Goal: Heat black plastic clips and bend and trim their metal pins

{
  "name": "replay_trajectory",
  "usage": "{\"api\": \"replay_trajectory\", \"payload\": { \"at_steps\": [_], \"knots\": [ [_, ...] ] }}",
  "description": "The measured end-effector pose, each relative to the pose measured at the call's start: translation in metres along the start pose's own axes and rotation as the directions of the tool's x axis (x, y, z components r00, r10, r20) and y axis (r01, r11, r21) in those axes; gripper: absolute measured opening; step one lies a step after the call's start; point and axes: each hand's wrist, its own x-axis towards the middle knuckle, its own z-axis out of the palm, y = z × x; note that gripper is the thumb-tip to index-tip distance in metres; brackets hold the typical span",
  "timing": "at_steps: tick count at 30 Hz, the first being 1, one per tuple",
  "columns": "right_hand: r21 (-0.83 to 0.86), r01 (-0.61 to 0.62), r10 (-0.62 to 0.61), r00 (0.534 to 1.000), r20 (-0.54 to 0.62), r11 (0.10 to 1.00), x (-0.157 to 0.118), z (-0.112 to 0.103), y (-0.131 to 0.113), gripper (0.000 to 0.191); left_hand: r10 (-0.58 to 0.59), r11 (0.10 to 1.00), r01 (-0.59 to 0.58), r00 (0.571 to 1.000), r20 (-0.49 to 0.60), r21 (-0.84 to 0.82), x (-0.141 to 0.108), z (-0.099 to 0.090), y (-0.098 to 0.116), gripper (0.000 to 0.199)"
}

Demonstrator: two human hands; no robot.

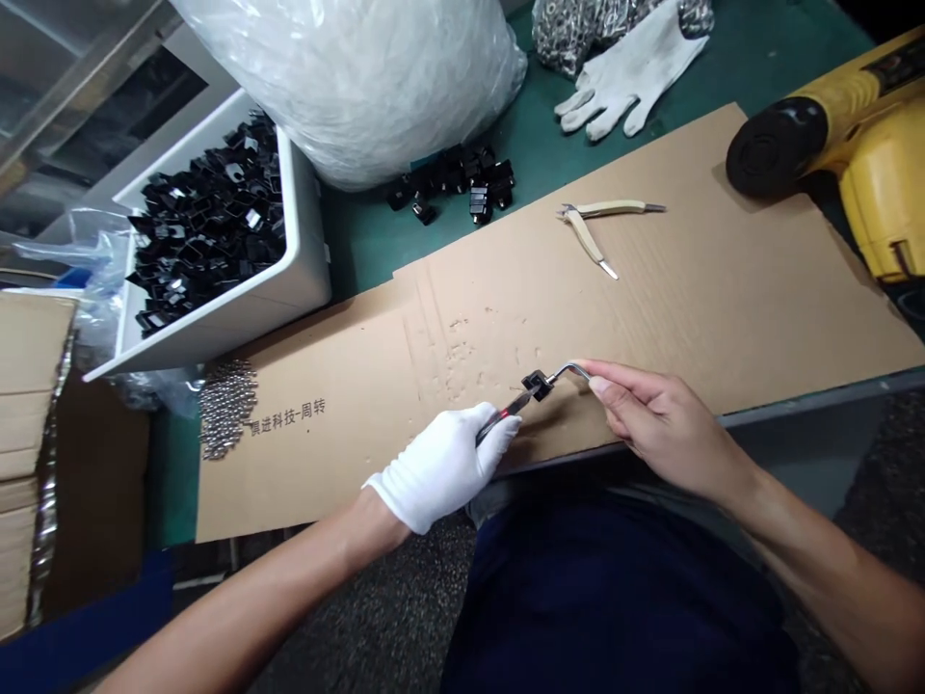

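Observation:
My left hand (452,463), in a white glove, is closed round a slim dark tool (504,414) with a small red mark. At the tool's far end is a small black bracket-like part (537,384), held just over the cardboard near its front edge. My bare right hand (661,416) grips a bent silver hex key (572,367) between thumb and fingers. Its short arm points left and meets the black part's right side, where the exact contact is too small to make out. The grip end of the dark tool is hidden in the glove.
A cardboard sheet (347,357) covers the green bench. Cream-handled pliers (582,217) and a pile of small metal pins (227,405) lie on it. Around it are a white bin (307,231) of black pieces, loose black parts (455,178), a glove (628,72) and a yellow power tool (882,183).

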Motion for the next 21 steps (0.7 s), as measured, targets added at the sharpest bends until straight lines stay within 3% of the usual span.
{"api": "replay_trajectory", "payload": {
  "at_steps": [9,15,21],
  "knots": [
    [-0.121,-0.033,0.057,0.978,0.201,0.992,0.020,-0.034,-0.004,0.056,0.004,0.962,-0.031,0.995,0.099,0.272,0.009,-0.007,0.004,0.043],
    [-0.124,-0.063,0.096,0.953,0.286,0.990,0.027,-0.039,-0.005,0.054,0.028,0.972,-0.049,0.995,0.095,0.229,0.008,-0.008,0.002,0.043],
    [0.091,-0.148,0.105,0.926,0.363,0.985,0.024,-0.042,-0.006,0.053,0.074,0.986,-0.082,0.995,0.065,0.142,0.001,-0.007,-0.004,0.040]
  ]
}}
